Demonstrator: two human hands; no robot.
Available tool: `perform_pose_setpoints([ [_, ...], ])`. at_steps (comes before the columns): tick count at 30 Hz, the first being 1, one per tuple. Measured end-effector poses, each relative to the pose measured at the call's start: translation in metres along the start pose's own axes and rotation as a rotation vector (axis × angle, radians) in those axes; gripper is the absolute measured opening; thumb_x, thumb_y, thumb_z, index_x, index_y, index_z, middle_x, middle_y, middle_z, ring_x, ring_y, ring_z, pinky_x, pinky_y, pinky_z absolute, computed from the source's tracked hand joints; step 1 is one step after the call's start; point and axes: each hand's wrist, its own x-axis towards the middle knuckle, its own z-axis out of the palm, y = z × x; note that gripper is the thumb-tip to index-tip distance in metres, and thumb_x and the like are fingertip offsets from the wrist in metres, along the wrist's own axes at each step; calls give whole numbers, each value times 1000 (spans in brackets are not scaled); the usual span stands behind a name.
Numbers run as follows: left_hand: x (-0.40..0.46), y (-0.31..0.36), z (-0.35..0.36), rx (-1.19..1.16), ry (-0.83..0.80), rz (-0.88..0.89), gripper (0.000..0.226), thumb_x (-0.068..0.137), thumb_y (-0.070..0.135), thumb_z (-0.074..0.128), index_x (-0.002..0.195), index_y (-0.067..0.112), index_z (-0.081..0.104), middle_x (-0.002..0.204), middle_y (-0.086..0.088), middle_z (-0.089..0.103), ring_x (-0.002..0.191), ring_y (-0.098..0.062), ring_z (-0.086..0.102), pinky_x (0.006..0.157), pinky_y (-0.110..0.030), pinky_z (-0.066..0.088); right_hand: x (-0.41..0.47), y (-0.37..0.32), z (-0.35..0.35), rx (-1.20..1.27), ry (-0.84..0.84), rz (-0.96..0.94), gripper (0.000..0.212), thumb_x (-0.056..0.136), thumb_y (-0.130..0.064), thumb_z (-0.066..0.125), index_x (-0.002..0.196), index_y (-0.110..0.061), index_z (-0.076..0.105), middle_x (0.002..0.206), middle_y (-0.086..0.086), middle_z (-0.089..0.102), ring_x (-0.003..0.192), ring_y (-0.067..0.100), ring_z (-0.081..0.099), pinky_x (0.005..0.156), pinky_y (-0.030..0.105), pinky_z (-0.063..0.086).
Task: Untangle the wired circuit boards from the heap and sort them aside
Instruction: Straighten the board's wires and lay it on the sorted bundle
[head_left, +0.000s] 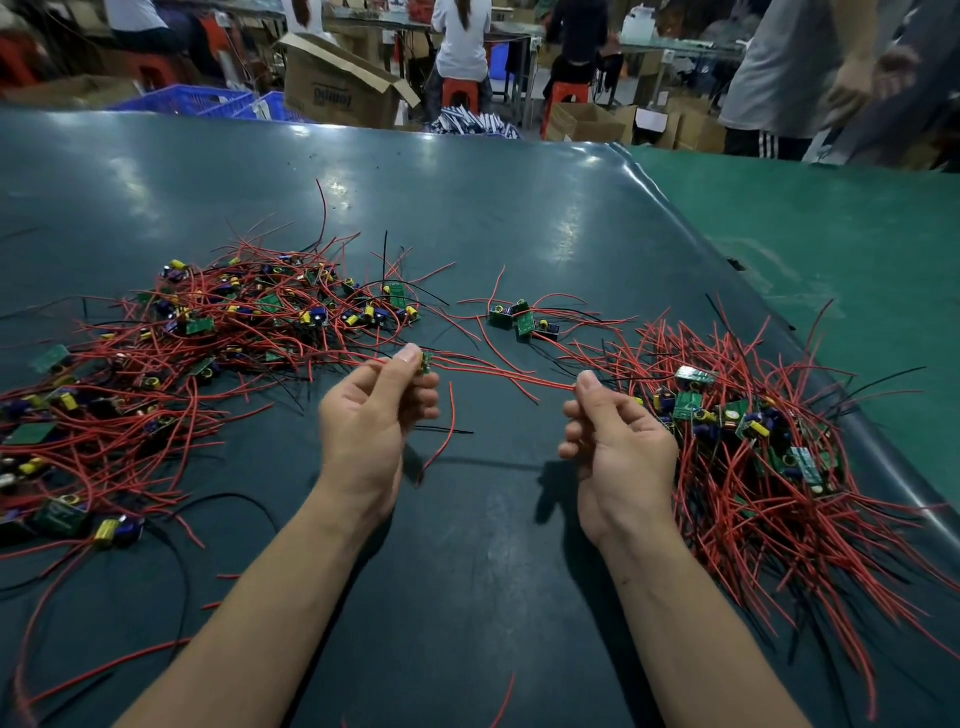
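Note:
A tangled heap (218, 332) of small green circuit boards with red and black wires covers the left of the dark table. My left hand (374, 415) pinches one small green board (427, 362) between thumb and fingers, above the table's middle. Red wires (498, 375) run from that board to my right hand (613, 441), which pinches their far ends. A second pile (748, 431) of wired boards lies at the right, beside my right hand. Three boards (522, 319) lie together between the two piles.
The dark green table mat (467, 197) ends at a raised edge on the right, next to a lighter green surface (831, 234). Loose red wire pieces lie near the front. Behind the table are cardboard boxes (337, 88), blue crates, stools and several people.

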Motion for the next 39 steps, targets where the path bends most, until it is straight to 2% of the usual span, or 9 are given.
perform_pose_setpoints([
  [3, 12, 9, -13, 6, 143, 209, 19, 99, 10, 52, 82, 17, 53, 71, 6, 64, 63, -6, 61, 69, -27, 50, 8, -8, -10, -6, 92, 13, 19, 91, -13, 67, 74, -10, 58, 59, 0, 57, 44, 5, 49, 39, 18, 43],
  [6, 8, 16, -17, 16, -30, 303, 16, 96, -1, 53, 89, 12, 48, 87, -3, 71, 84, -18, 68, 88, -40, 52, 4, -4, -7, -169, 5, -72, 18, 92, -14, 66, 76, -9, 59, 57, -2, 57, 44, 6, 49, 37, 20, 42],
  [11, -10, 19, -7, -52, -341, -26, 11, 81, 17, 61, 87, 13, 53, 68, -6, 70, 49, -13, 62, 52, -23, 53, -5, 3, 2, -248, -238, -12, 22, 94, -26, 61, 84, -9, 71, 59, -4, 57, 43, 7, 48, 35, 19, 35],
  [14, -13, 17, -8, 72, -515, -201, 9, 82, 21, 66, 79, 18, 74, 70, -7, 70, 41, -10, 54, 48, -20, 48, -8, 5, 1, -248, -396, 84, 31, 81, -42, 64, 85, -14, 77, 59, -4, 53, 41, 7, 40, 35, 16, 27],
  [19, -22, 7, -5, 234, -651, -317, 14, 79, 27, 69, 80, 15, 77, 71, -12, 70, 40, -13, 53, 45, -18, 45, -9, 6, 3, -229, -531, 112, 34, 66, -43, 73, 85, -16, 79, 52, -2, 40, 42, 7, 29, 38, 15, 23],
  [26, -16, 8, -5, 326, -667, -339, 14, 78, 26, 68, 67, 19, 73, 62, -10, 66, 37, -13, 50, 42, -16, 41, -5, 8, 2, -231, -368, 7, 35, 61, -41, 78, 74, -8, 77, 51, -2, 47, 43, 7, 35, 41, 17, 25],
  [30, -13, 14, -12, 378, -718, -331, 17, 69, 34, 76, 63, 19, 69, 61, -12, 66, 34, -11, 46, 39, -16, 37, 3, -1, -2, -86, -211, -26, 16, 77, -24, 73, 69, -10, 75, 58, -1, 58, 39, 4, 36, 35, 15, 26],
  [33, -11, 18, -18, 378, -746, -335, 17, 68, 35, 75, 63, 20, 68, 62, -14, 66, 32, -10, 44, 40, -16, 36, 8, -5, -7, 6, -86, -75, 24, 89, -9, 66, 65, -11, 71, 68, -1, 68, 40, 3, 39, 34, 15, 27],
  [39, -9, 22, -21, 260, -702, -300, 13, 80, 19, 63, 68, 18, 69, 60, -12, 62, 31, -8, 38, 39, -16, 35, 11, -7, -8, 133, 81, -194, 26, 101, -20, 52, 82, -9, 65, 59, -2, 52, 38, 7, 39, 36, 15, 28],
])
